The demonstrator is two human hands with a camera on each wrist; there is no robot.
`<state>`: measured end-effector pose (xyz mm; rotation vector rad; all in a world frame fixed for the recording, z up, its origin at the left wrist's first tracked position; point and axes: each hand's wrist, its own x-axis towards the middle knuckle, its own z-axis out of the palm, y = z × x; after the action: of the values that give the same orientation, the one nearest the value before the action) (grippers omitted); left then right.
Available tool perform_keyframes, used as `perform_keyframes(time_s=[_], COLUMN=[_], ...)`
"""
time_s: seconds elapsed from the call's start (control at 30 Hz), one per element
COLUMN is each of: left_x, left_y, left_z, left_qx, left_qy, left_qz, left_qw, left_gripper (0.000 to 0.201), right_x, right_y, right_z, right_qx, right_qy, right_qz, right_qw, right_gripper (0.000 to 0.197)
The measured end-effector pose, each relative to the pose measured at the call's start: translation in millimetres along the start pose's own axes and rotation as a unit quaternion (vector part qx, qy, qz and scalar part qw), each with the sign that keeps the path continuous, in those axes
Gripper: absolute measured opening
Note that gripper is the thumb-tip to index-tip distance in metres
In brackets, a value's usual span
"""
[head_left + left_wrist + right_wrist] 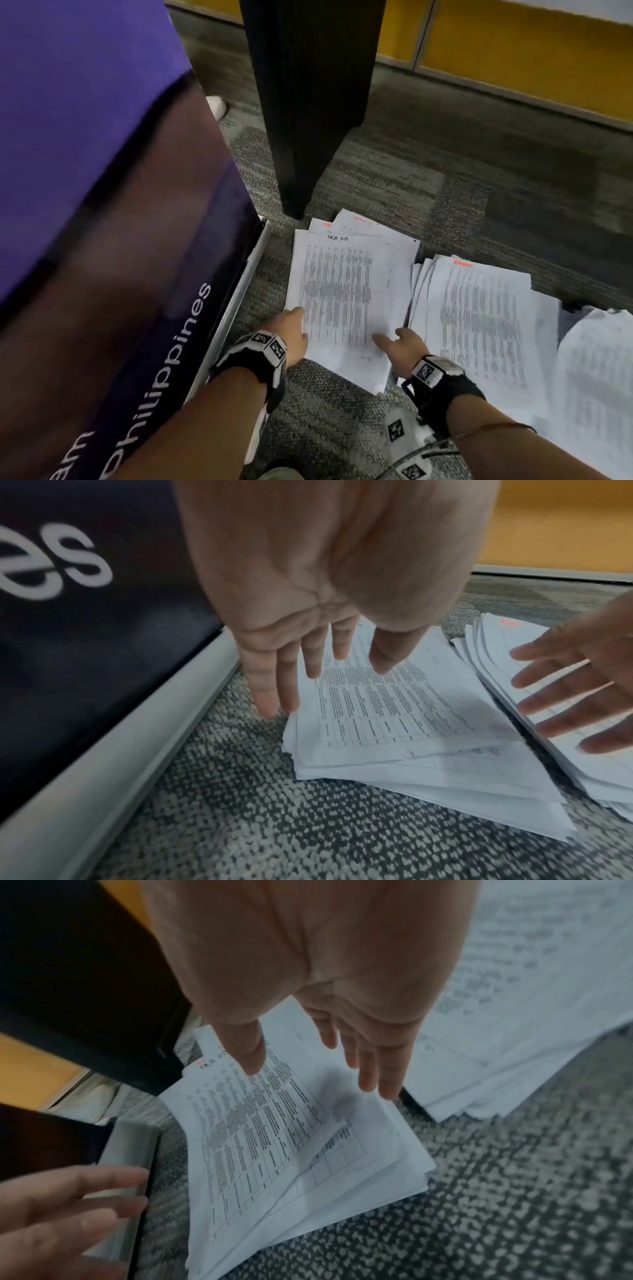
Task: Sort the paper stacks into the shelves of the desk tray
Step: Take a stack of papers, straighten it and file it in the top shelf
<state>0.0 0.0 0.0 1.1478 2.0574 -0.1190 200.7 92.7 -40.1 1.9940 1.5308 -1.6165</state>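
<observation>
Although three paper stacks lie on the carpet [342,445] in the head view, no desk tray is seen there, so the sorting is judged hardly begun: the near stack [342,298] is flanked by the left hand [291,329] and right hand [400,342], with a second stack [479,325] beside it. In the left wrist view, that hand's fingers [267,691] are stretched flat at the stack's edge, nothing gripped. In the right wrist view, the fanned, untidy sheets are shown under straight, empty fingers [383,1074].
</observation>
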Motion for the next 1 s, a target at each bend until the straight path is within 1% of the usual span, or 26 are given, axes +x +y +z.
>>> perform_keyframes(time_s=[0.03,0.07,0.13,0.17,0.23,0.27,0.3,0.37,0.4,0.43,0.47,0.53,0.57,0.6,0.63,0.7,0.73,0.77,0.83,0.87,0.93,1.0], left_x=[7.1,15.6,30.8,37.2,48.4,53.3,58.1,64.9,67.9,69.7,71.0,72.4,72.0,72.4,72.5,72.5,73.0,73.4,73.0,72.4,72.0,72.2], left_y=[0.5,-0.7,-4.3,-5.0,-8.4,-9.8,-11.8,-14.1,-15.4,-17.6,-19.1,-21.9,-22.0,-22.5,-23.1,-22.9,-23.0,-23.1,-23.0,-22.4,-22.2,-20.6], left_z=[2.8,7.4,16.5,20.4,27.1,29.0,31.1,36.7,40.2,43.2,46.5,51.9,53.8,55.6,57.2,59.7,61.7,64.0,69.0,70.8,74.1,73.9], left_qx=[-0.009,-0.015,-0.017,-0.013,-0.014,-0.022,-0.038,-0.067,-0.081,-0.102,-0.131,-0.189,-0.21,-0.222,-0.232,-0.245,-0.253,-0.26,-0.253,-0.244,-0.239,-0.23], left_qy=[-0.009,-0.008,-0.027,-0.04,-0.056,-0.063,-0.071,-0.076,-0.065,-0.048,-0.028,0.003,0.015,0.021,0.03,0.035,0.03,0.023,0.012,0.009,0.015,0.025], left_qz=[-0.009,-0.015,-0.033,-0.044,-0.068,-0.079,-0.091,-0.111,-0.121,-0.132,-0.143,-0.158,-0.164,-0.172,-0.176,-0.184,-0.188,-0.19,-0.193,-0.197,-0.197,-0.196], left_qw=[1.0,1.0,0.999,0.998,0.996,0.995,0.993,0.989,0.987,0.985,0.981,0.969,0.964,0.959,0.956,0.951,0.949,0.946,0.948,0.95,0.951,0.953], left_gripper=[0.05,0.052,0.054,0.053,0.052,0.052,0.053,0.058,0.061,0.065,0.069,0.076,0.078,0.081,0.084,0.092,0.097,0.101,0.107,0.11,0.114,0.111], right_x=[6.3,15.0,31.0,35.3,59.6,77.9,85.2,92.3,95.2,103.2,123.7,160.1,168.9,176.2,156.7,134.1,117.2,98.5,75.3,66.9,61.1,56.8], right_y=[-0.1,2.5,6.4,7.5,19.4,30.0,34.0,37.5,39.0,45.1,60.3,86.6,92.0,94.3,78.7,62.0,50.0,38.2,24.2,19.6,18.9,19.2], right_z=[3.1,5.5,15.2,20.4,33.0,37.7,39.8,41.9,43.1,44.5,49.0,54.3,58.8,63.5,62.7,59.8,56.2,52.3,44.1,39.5,33.2,28.5], right_qx=[0.027,0.042,0.058,0.03,-0.055,-0.081,-0.076,-0.035,-0.007,0.014,0.022,0.005,-0.007,-0.018,-0.025,-0.03,-0.023,-0.009,0.056,0.078,0.08,0.066], right_qy=[0.001,0.003,0.007,0.017,0.024,0.037,0.05,0.062,0.072,0.084,0.096,0.117,0.126,0.125,0.118,0.114,0.107,0.099,0.094,0.086,0.07,0.058], right_qz=[-0.002,0.017,0.046,0.047,0.046,0.059,0.068,0.081,0.078,0.075,0.082,0.096,0.1,0.109,0.11,0.12,0.116,0.105,0.075,0.07,0.055,0.025], right_qw=[1.0,0.999,0.997,0.998,0.997,0.994,0.994,0.994,0.994,0.994,0.992,0.988,0.987,0.986,0.987,0.986,0.987,0.99,0.991,0.991,0.993,0.996], right_gripper=[0.08,0.083,0.081,0.081,0.103,0.111,0.113,0.105,0.104,0.111,0.12,0.126,0.128,0.13,0.131,0.125,0.119,0.11,0.099,0.091,0.073,0.052])
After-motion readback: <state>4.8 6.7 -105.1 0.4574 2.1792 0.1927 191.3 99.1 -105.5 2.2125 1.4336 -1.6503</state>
